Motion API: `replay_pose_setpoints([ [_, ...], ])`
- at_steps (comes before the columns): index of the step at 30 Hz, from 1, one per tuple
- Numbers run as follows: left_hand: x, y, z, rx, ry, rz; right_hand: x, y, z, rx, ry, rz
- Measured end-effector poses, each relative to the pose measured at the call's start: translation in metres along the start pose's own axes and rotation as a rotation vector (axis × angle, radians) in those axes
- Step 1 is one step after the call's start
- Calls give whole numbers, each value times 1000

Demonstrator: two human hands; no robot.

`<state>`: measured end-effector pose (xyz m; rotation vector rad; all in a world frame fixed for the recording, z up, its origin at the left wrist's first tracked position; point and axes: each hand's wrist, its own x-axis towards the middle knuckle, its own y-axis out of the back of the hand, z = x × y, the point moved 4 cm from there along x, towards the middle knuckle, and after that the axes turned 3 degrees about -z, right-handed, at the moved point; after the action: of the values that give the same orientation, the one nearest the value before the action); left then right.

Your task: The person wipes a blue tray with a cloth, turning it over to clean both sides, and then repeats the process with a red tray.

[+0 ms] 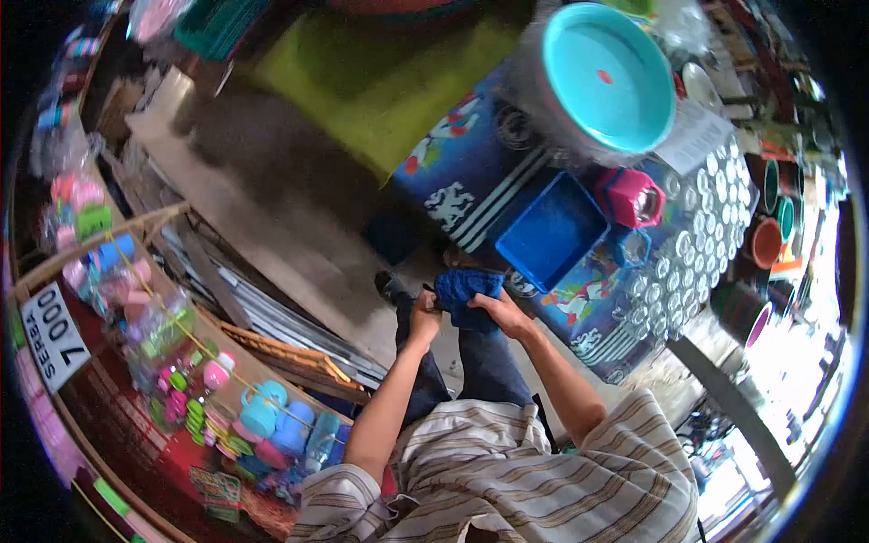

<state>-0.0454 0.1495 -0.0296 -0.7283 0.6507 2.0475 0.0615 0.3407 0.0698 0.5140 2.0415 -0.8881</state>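
Note:
In front of my legs I hold a bunched dark blue cloth (467, 288) between both hands. My left hand (425, 317) is closed at its left edge, where a small dark piece shows by the fingers; I cannot make out what that is. My right hand (505, 313) grips the cloth from the right side, thumb on top. Whether anything is wrapped inside the cloth is hidden. Nearest to my right hand is a blue rectangular tray (554, 233) on a table covered with a patterned blue cloth (471, 195).
On the table stand a large turquoise basin (608, 80), pink hexagonal containers (634, 197) and rows of clear glasses (681, 262). To my left, a wooden-edged display holds colourful plastic goods (262, 407) and a price sign (54, 335). Long metal strips (244, 299) lie beside it.

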Motion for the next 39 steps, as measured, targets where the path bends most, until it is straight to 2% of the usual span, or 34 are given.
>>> replay_pose_setpoints([
  [2, -11, 20, -20, -428, 362, 80, 34, -22, 5, -61, -55, -54],
  [5, 1, 47, -56, -603, 330, 196, 89, -62, 7, -163, -90, -65],
  [7, 25, 64, -81, -570, 411, 216, 141, -67, 26, -380, 43, -42],
  [8, 39, 69, -102, -564, 412, 232, 190, -45, 72, -504, -7, 16],
  [9, 46, 72, -127, -556, 429, 248, 221, -33, 98, -627, 58, 154],
  [11, 72, 83, -167, -634, 469, 253, 262, -44, 93, -743, -32, 240],
  [12, 83, 86, -196, -666, 515, 257, 275, -61, 71, -728, -197, 201],
  [13, 98, 87, -222, -698, 554, 258, 307, -53, 86, -740, -231, 196],
  [15, 126, 95, -261, -760, 631, 272, 371, -34, 121, -790, 15, 95],
  [17, 158, 107, -290, -811, 666, 268, 433, -15, 159, -866, -13, 143],
  [19, 197, 114, -340, -804, 637, 179, 485, 3, 184, -939, -49, 190],
  [21, 226, 120, -373, -750, 505, 254, 529, 12, 194, -999, -129, 62],
  [22, 245, 123, -392, -746, 473, 230, 548, 14, 198, -1019, -162, 17],
  [24, 281, 130, -432, -751, 458, 206, 571, 9, 188, -1211, -246, 157],
  [25, 300, 141, -444, -334, 311, 286, 578, 7, 187, -1215, -262, 152],
  [27, 312, 149, -448, 82, 172, 347, 590, 5, 184, -1232, -69, 179],
  [28, 318, 155, -440, -26, 343, 316, 596, 6, 186, -1236, -8, 187],
  [30, 323, 157, -423, -129, 525, 282, 603, 15, 195, -1206, -8, 200],
  [33, 319, 144, -419, -261, 587, 268, 608, 26, 207, -1212, 63, 216],
  [35, 314, 140, -414, -462, 520, 382, 606, 27, 204, -1228, 129, 207],
  [37, 315, 141, -410, -349, 556, 341, 606, 19, 200, -1241, 172, 189],
  [39, 316, 141, -410, -233, 597, 299, 606, 18, 201, -1321, 185, 320],
])
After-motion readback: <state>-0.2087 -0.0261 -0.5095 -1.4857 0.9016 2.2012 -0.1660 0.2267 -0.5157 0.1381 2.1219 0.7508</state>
